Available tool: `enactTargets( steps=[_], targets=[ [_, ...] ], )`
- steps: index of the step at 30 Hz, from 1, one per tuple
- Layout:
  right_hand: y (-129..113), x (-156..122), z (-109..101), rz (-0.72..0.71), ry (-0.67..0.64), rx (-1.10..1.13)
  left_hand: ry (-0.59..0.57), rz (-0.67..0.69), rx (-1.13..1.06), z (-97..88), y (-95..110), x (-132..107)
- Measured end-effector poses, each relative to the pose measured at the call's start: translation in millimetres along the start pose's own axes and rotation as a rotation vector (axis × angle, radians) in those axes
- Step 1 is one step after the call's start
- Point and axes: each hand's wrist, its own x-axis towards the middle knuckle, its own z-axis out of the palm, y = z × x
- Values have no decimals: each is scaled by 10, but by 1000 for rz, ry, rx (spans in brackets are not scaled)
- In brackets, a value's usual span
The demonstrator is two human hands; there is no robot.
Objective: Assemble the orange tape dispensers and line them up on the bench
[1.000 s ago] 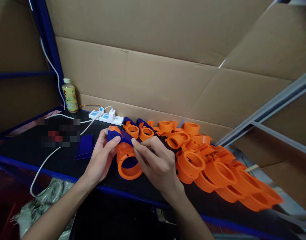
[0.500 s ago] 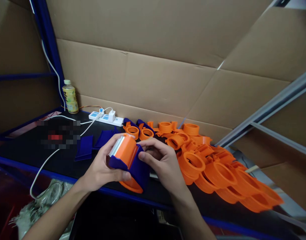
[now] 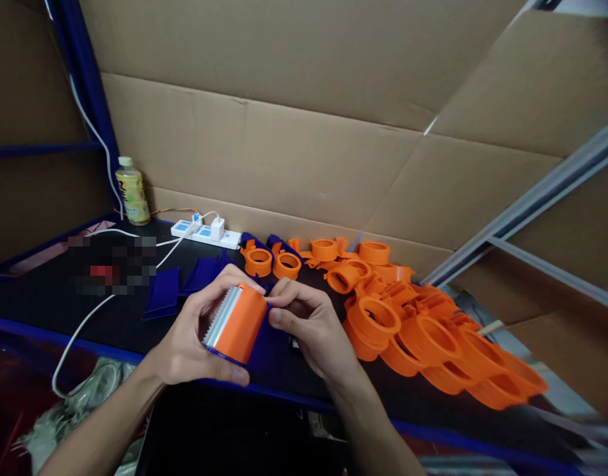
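Note:
Held above the table's front part is a tape dispenser (image 3: 243, 324) with an orange body, a dark blue cover and a toothed metal blade along its left side. My left hand (image 3: 194, 340) grips it from the left, thumb along the bottom and fingers over the top. On the other side my right hand (image 3: 308, 320) has thumb and forefinger pinched at the blue part near the dispenser's upper right edge. Much of the blue part is hidden behind the orange face and my fingers.
Orange dispenser bodies (image 3: 378, 317) lie piled at the right. Two blue-and-orange dispensers (image 3: 286, 264) stand behind my hands. Flat blue pieces (image 3: 162, 294) lie left of them. At the back are a power strip (image 3: 224, 236) with cables and a drink bottle (image 3: 133, 192). Cardboard walls (image 3: 284, 145) enclose the table.
The dispenser has turned so its orange face and blade point more toward me, with less of the blue side and the lower orange ring showing. Both hands stay on it. The view has shifted slightly.

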Motion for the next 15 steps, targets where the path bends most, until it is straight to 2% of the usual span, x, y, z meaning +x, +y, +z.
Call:
enactTargets(
  steps=[2,4,6,7,9,12,15],
  targets=[
    [-20,-22,24,-69,38,-120,18,0,-21,6,4,-12],
    [-50,-63,56,-175,106,-348,103,-36,-69,42,9,-17],
    [-80,-120,93,-303,158,-607,283,-125,-181,99,2,-3],
    [-92,-151,113,-362,149,-723,400,-115,-266,128,-7,13],
    [-107,-200,146,-448,87,-907,517,-162,-379,172,-33,59],
    [-97,-179,145,-489,34,-1083,589,-203,-423,186,-58,130],
    [-49,22,34,-451,22,-1062,575,-207,-421,141,-49,163]
  ],
)
